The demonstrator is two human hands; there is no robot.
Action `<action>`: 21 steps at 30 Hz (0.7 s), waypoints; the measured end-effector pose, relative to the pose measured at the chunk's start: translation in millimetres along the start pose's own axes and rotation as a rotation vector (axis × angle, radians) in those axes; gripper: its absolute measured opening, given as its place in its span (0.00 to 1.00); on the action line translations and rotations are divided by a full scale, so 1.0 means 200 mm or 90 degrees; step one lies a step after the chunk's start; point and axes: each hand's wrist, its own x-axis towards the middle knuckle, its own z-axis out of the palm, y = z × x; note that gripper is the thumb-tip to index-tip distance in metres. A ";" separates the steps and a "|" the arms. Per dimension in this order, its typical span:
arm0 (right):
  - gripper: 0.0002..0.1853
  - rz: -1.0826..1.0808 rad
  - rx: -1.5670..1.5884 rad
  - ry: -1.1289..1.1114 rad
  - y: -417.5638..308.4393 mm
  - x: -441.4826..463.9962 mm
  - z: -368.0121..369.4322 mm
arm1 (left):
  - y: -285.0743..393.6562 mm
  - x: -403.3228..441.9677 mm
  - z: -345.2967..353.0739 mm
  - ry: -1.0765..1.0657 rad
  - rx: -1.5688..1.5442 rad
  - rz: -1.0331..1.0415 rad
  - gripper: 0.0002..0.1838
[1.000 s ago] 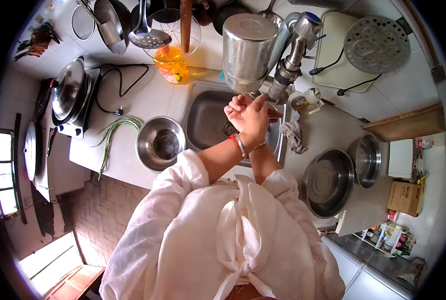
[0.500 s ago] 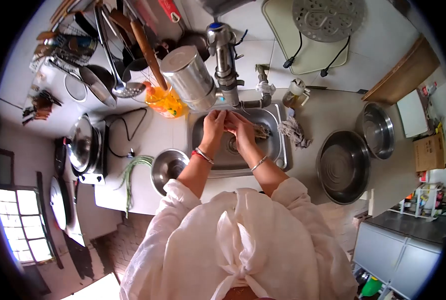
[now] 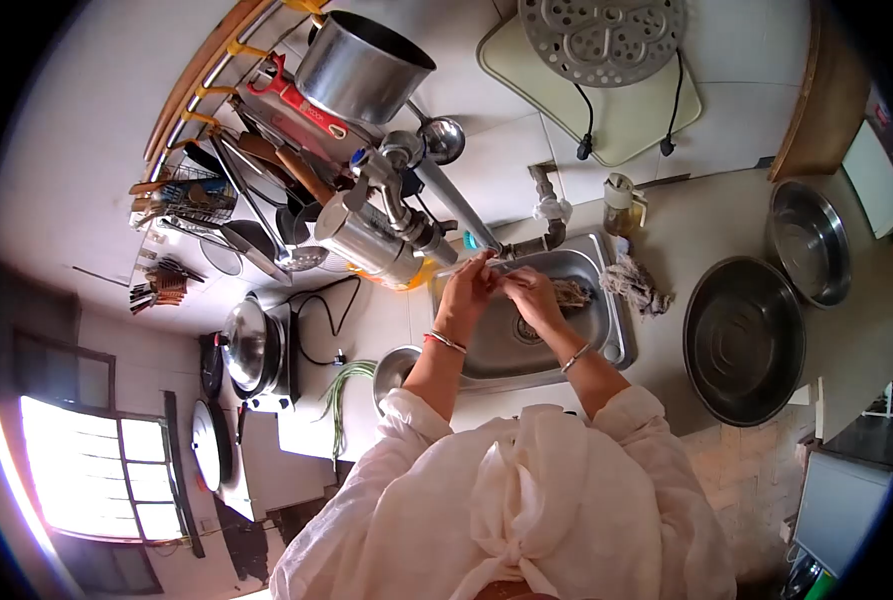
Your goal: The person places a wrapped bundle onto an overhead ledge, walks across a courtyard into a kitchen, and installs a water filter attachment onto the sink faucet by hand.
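Note:
My left hand (image 3: 466,293) is over the left side of a steel sink (image 3: 486,368), fingers bent and closed, just under the end of the tap pipe (image 3: 458,205). Close beside it, fingertips nearly meeting, my right hand (image 3: 529,298) is also pinched shut. Whatever lies between the fingers is hidden or too small to name. A brownish, rough-looking clump (image 3: 571,294) rests inside the sink to the right of my right hand. On the sink's right edge sits a crumpled grey cloth (image 3: 636,284).
Left of the sink stand a steel bowl (image 3: 394,368), long green stalks (image 3: 342,395) and a lidded pan (image 3: 249,345) on a cooker. Two steel basins, one large (image 3: 744,340) and one smaller (image 3: 811,245), sit at right. A glass oil jug (image 3: 621,208) stands behind the sink.
The camera view has turned, showing more of the wall rack and hanging pot. My hands were clasped together lower in the sink; now they are slightly apart, nearer the tap pipe.

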 end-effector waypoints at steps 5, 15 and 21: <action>0.18 -0.143 -0.089 0.077 -0.23 0.01 -0.05 | 0.03 0.04 -0.07 -0.009 0.010 -0.016 0.12; 0.14 -0.175 -0.113 -0.005 -0.12 0.13 -0.02 | 0.09 -0.06 0.15 0.120 0.128 0.008 0.11; 0.10 -0.019 0.111 -0.109 -0.12 0.12 0.00 | 0.09 -0.08 0.25 0.159 0.262 0.051 0.12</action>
